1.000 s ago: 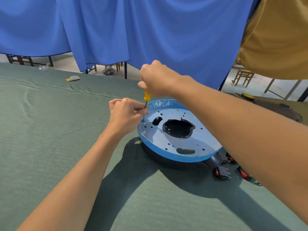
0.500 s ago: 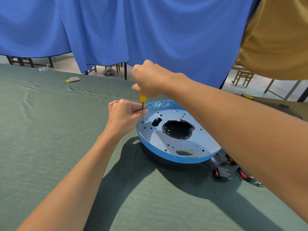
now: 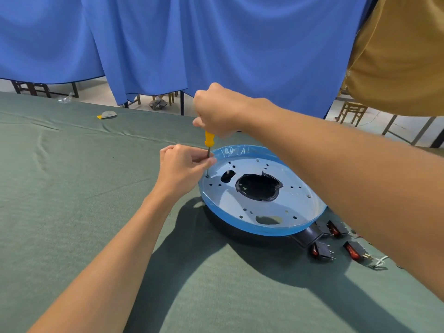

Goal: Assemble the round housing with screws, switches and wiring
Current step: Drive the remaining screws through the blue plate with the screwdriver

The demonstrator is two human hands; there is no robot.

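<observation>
One round housing [image 3: 240,200] sits on a green-clothed table [image 3: 72,212]. The right hand [image 3: 216,111] grips one yellow screwdriver [image 3: 208,140] upright at its left rim; the left hand [image 3: 182,169] pinches the shaft. Three red rocker switches [image 3: 320,251] lie beside it.

Table [image 3: 72,212]: green cloth cover, creased twd far-left. Round housing [image 3: 240,200] sits flat on cloth, right of centre, blue-filmed plate up. Black/red rocker switches [image 3: 320,251] loose on cloth just beside housing, twd right edge; white wire [image 3: 379,261] by outermost one. Near far edge: small grey/yellow item [image 3: 107,114]; clear scrap [image 3: 64,98] far-left.
</observation>
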